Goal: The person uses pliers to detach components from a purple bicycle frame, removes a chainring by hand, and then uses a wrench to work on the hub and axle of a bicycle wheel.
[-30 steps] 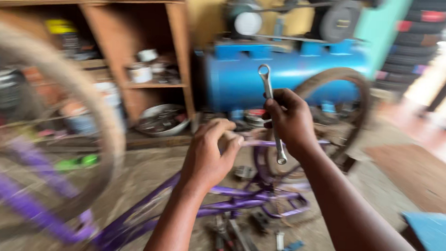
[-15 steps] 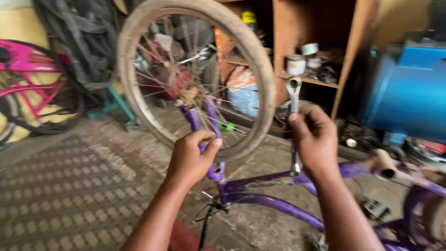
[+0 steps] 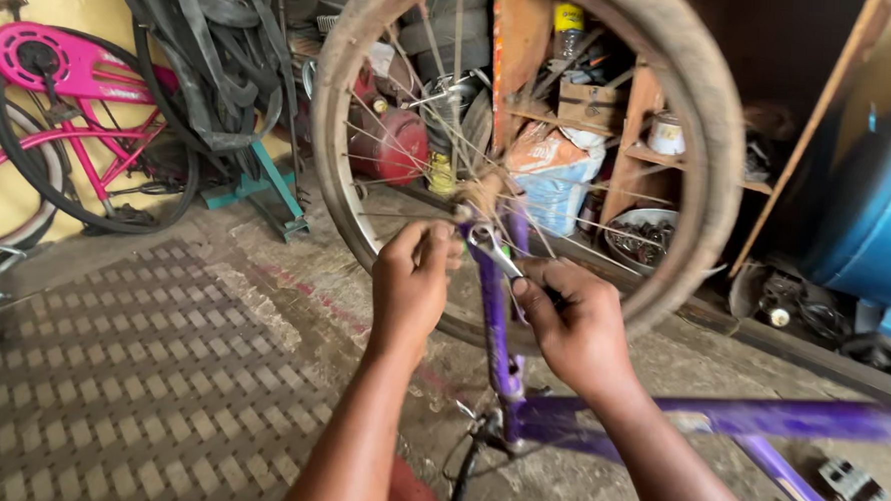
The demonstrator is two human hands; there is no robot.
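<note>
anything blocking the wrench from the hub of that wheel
Nothing visible does. The right hand holds the wrench with its head already at the wheel hub, on the purple fork; the left hand grips beside it.

- wheel [image 3: 713, 192] sits up top in the fork [image 3: 493, 313], frame [image 3: 719, 418] runs off to the right below it
- both hands at the hub: left hand [image 3: 411, 284] left of the fork, right hand [image 3: 577, 326] right of it with a wrench [image 3: 493, 251]
- shelf [image 3: 660, 160] behind the wheel, another bike [image 3: 61, 113] far left
- compressor tank [image 3: 872, 219] far right

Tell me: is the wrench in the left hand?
No, the right hand grips the wrench at the wheel hub; the left hand holds the fork.
</note>
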